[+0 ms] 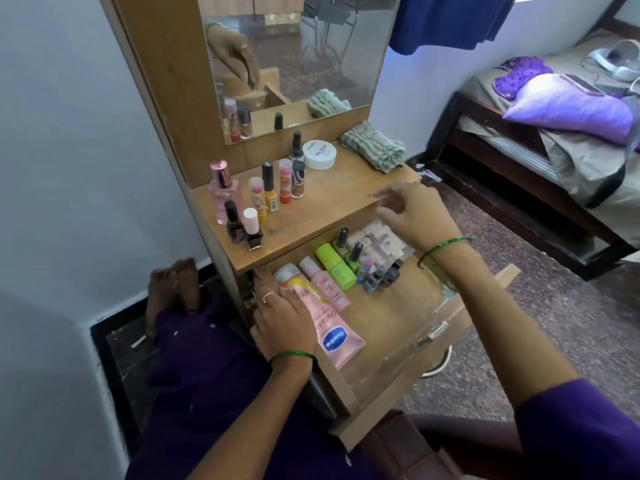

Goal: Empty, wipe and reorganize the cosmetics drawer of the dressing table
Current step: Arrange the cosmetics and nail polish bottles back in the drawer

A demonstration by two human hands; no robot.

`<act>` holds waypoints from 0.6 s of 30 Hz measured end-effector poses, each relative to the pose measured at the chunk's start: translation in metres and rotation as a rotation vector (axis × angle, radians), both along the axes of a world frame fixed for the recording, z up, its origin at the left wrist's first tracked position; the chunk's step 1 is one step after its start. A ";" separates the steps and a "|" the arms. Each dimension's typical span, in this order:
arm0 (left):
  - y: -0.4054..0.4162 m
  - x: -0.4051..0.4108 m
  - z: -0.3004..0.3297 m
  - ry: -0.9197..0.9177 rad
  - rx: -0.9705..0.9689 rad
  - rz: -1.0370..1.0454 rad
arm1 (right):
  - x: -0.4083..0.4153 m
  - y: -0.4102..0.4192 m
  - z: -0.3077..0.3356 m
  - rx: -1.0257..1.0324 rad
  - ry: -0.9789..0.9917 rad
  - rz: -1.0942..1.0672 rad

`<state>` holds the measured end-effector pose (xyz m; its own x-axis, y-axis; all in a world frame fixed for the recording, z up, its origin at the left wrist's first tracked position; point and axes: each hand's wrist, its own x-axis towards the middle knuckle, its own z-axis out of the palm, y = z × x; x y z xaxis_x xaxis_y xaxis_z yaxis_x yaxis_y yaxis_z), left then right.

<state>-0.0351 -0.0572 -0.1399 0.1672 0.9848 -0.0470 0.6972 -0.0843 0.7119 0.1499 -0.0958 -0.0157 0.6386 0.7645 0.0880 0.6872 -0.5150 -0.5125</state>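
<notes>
The wooden drawer (398,313) of the dressing table is pulled out. In it lie a pink Vaseline tube (337,336), a slim pink bottle (325,284), an orange-and-white bottle (294,282), a green bottle (336,265), several small nail polish bottles (375,271) and a clear plastic tray (381,240). My left hand (284,323) lies on the drawer's left edge, its fingers over the orange-and-white bottle. My right hand (412,213) hovers blurred above the tray, fingers spread, holding nothing. On the tabletop (332,199) stand several bottles (266,192), a white jar (319,154) and a folded striped cloth (374,145).
A mirror (294,64) rises behind the tabletop. A bed (554,133) with a purple pillow stands at the right, and a white wall is at the left. My feet (173,289) rest on the floor left of the table. A blue curtain (450,19) hangs above.
</notes>
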 end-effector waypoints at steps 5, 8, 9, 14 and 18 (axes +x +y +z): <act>-0.001 -0.001 0.006 0.004 -0.023 -0.005 | -0.024 0.059 0.013 0.038 0.009 0.228; -0.001 -0.002 0.007 -0.003 -0.014 -0.008 | -0.025 0.087 0.014 0.018 -0.043 0.293; -0.001 -0.001 0.008 -0.006 -0.013 -0.010 | -0.025 0.095 0.015 -0.008 -0.066 0.305; -0.001 -0.001 0.007 -0.001 -0.018 -0.012 | -0.021 0.117 0.014 -0.076 -0.102 0.312; -0.001 -0.001 0.007 -0.010 -0.008 -0.012 | -0.013 0.114 0.010 -0.017 -0.078 0.322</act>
<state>-0.0361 -0.0583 -0.1328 0.1791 0.9824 -0.0535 0.6889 -0.0864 0.7197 0.1365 0.0187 -0.0061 0.3555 0.9279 0.1126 0.8528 -0.2727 -0.4454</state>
